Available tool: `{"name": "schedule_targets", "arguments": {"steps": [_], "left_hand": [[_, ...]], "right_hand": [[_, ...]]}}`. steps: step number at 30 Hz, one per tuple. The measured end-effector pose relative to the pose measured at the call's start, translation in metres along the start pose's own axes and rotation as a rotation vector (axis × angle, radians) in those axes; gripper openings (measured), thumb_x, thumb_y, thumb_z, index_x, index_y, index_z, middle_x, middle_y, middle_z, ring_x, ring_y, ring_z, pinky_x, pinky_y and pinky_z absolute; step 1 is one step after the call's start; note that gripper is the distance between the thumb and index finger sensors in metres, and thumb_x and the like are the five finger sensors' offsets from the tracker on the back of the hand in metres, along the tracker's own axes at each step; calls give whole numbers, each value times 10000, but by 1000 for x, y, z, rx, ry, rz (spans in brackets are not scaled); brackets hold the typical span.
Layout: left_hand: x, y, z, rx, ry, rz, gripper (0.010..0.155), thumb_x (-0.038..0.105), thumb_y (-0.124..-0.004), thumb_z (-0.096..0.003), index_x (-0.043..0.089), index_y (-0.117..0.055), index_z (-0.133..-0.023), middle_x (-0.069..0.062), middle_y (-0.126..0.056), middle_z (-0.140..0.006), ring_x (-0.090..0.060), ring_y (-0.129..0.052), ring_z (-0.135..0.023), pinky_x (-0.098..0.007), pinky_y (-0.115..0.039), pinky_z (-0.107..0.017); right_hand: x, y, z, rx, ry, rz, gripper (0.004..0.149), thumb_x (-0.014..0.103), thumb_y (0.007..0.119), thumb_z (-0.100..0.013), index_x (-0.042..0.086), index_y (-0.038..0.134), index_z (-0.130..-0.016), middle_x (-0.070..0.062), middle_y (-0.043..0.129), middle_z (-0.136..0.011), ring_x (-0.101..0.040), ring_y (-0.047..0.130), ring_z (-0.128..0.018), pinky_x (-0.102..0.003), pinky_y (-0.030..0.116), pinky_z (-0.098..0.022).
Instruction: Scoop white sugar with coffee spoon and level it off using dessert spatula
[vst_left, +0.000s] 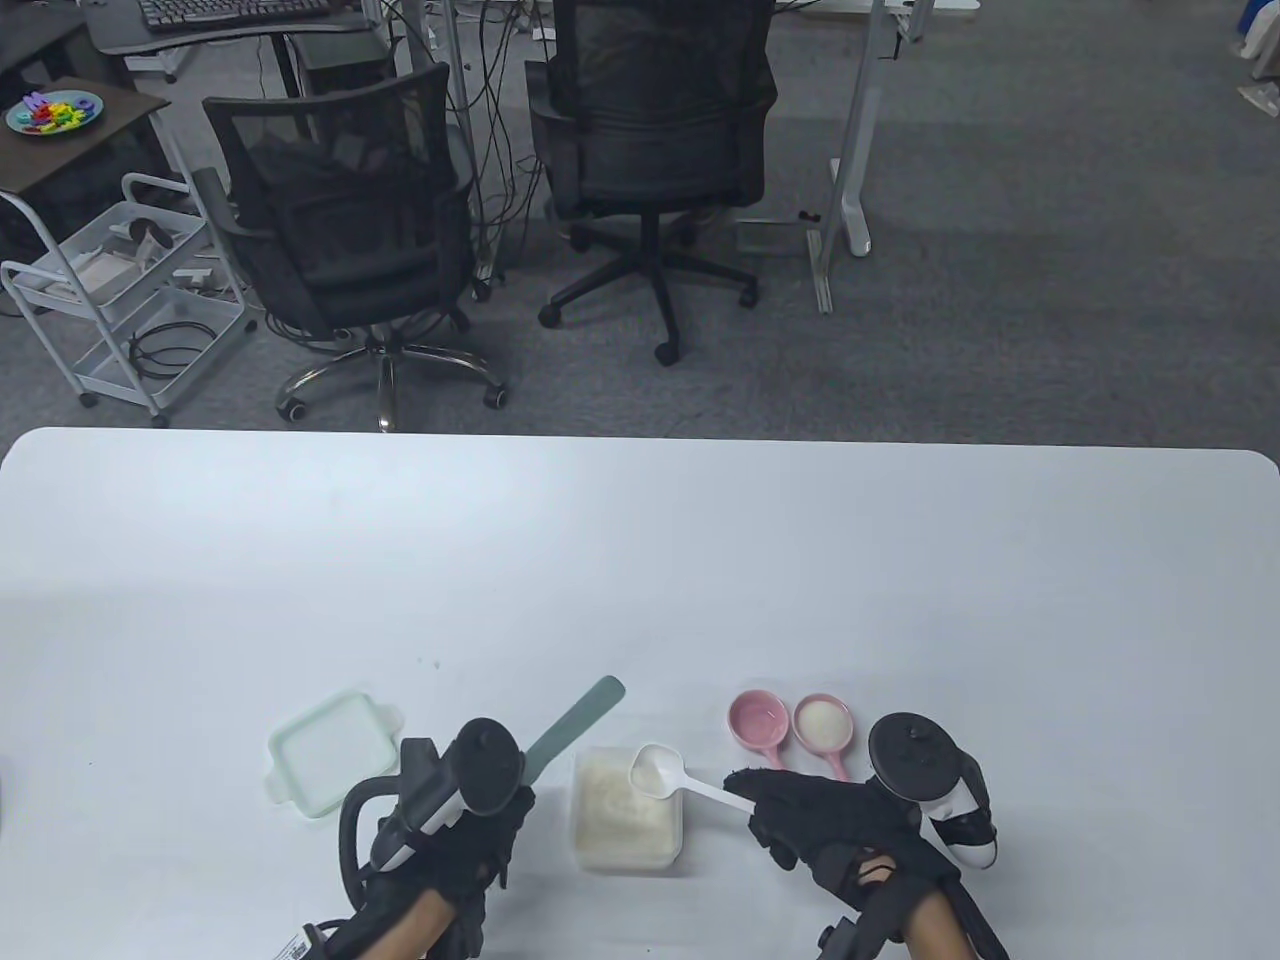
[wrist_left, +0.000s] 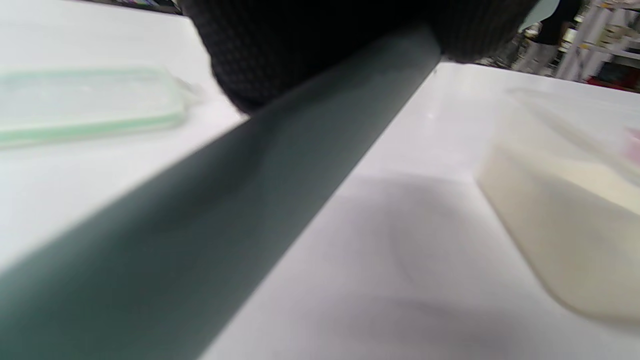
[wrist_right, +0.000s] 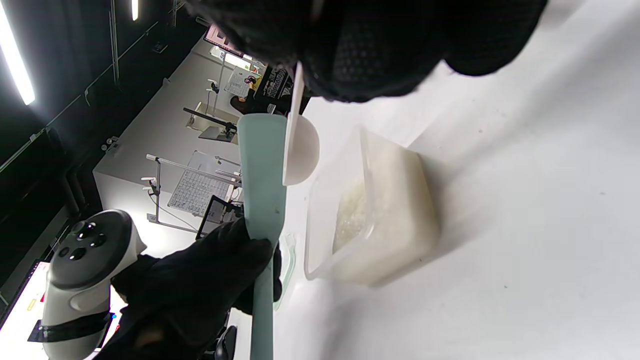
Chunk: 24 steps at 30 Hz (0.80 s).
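The right hand (vst_left: 800, 815) pinches a white coffee spoon (vst_left: 660, 772), bowl over the open sugar container (vst_left: 628, 812) on the white surface (vst_left: 640, 560). The left hand (vst_left: 470, 850) clasps the grey-green dessert spatula (vst_left: 575, 722); its tracker hides the fingers, and its wrist view is blurred.

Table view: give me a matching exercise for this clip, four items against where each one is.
Items:
1. dessert spatula
2. coffee spoon
3. lid
4. pink dishes

Places:
A. flat on the table, left of the left hand
B. held by the right hand, bowl over the sugar container
C. behind the right hand
D. held by the left hand

Pairs: 1-D, 2-B, 3-A, 4-C
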<state>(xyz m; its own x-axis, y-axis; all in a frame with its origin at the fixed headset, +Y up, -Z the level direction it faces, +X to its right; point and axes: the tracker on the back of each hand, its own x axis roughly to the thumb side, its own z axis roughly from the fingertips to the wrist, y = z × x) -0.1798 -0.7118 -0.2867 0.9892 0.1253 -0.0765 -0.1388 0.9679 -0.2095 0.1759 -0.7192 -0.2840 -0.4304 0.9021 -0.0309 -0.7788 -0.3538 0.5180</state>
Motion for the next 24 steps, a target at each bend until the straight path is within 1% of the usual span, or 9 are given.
{"name": "schedule_targets", "arguments": {"steps": [1,2,3,7,16,17,18,20,24], "left_hand": [[-3,0,-2,18,30,-24,531,517,-788,-496,273,-802,-967,47,-954,-839,-168,-1110,-581,-244,-974,-404],[-5,-1,-4,30,53,-43,533,508,-784,-512,260,-778,-983,45,-931,-857,-161,-1097,-599,-235,-970,-413],[-7,-3,-7,28,75,-63,534,516,-799,-492,264,-807,-963,44,-961,-830,-162,-1116,-570,-231,-985,-388],[-10,-15,-16,-49,122,-100,543,520,-821,-490,247,-820,-959,34,-969,-823,-156,-1128,-547,-214,-997,-364],[-8,-32,-26,-132,180,-189,555,530,-829,-485,245,-818,-960,32,-970,-823,-153,-1134,-541,-208,-1003,-356],[-8,-33,-26,-142,182,-198,555,541,-841,-460,254,-856,-934,29,-1004,-792,-158,-1153,-511,-211,-1014,-336],[-9,-34,-27,-156,190,-201,559,532,-827,-485,246,-809,-965,29,-965,-829,-150,-1135,-544,-207,-1003,-358],[-9,-35,-27,-176,210,-203,558,536,-831,-482,255,-807,-965,45,-966,-829,-149,-1138,-544,-201,-1005,-351],[-11,-30,-24,-162,217,-201,584,569,-822,-483,285,-758,-989,27,-951,-859,-166,-1123,-571,-216,-994,-371]], "right_hand": [[0,0,0,-1,1,1,504,216,702,-580,-3,678,-1033,-161,865,-751,-280,875,-491,-597,659,-615],[0,0,0,-2,1,3,503,216,701,-580,-2,677,-1033,-160,865,-751,-280,875,-491,-596,659,-615],[0,0,0,-3,1,4,503,217,701,-580,-2,677,-1033,-160,864,-752,-280,875,-492,-597,659,-615],[0,1,0,-2,6,9,504,217,701,-580,-1,676,-1034,-159,865,-752,-280,875,-492,-597,659,-615],[0,1,0,2,19,22,504,217,701,-580,-3,677,-1033,-160,864,-752,-280,875,-492,-597,658,-615],[0,1,0,2,19,23,504,217,701,-580,-2,678,-1033,-160,864,-752,-280,876,-492,-598,658,-615],[0,2,0,2,19,25,504,217,701,-580,-1,677,-1033,-160,864,-752,-280,875,-491,-597,658,-615],[0,2,0,4,18,25,504,218,701,-580,-2,676,-1033,-159,865,-752,-279,876,-492,-597,658,-615],[0,2,-1,3,18,23,504,218,701,-580,-1,677,-1033,-161,864,-752,-280,875,-492,-597,658,-615]]}}
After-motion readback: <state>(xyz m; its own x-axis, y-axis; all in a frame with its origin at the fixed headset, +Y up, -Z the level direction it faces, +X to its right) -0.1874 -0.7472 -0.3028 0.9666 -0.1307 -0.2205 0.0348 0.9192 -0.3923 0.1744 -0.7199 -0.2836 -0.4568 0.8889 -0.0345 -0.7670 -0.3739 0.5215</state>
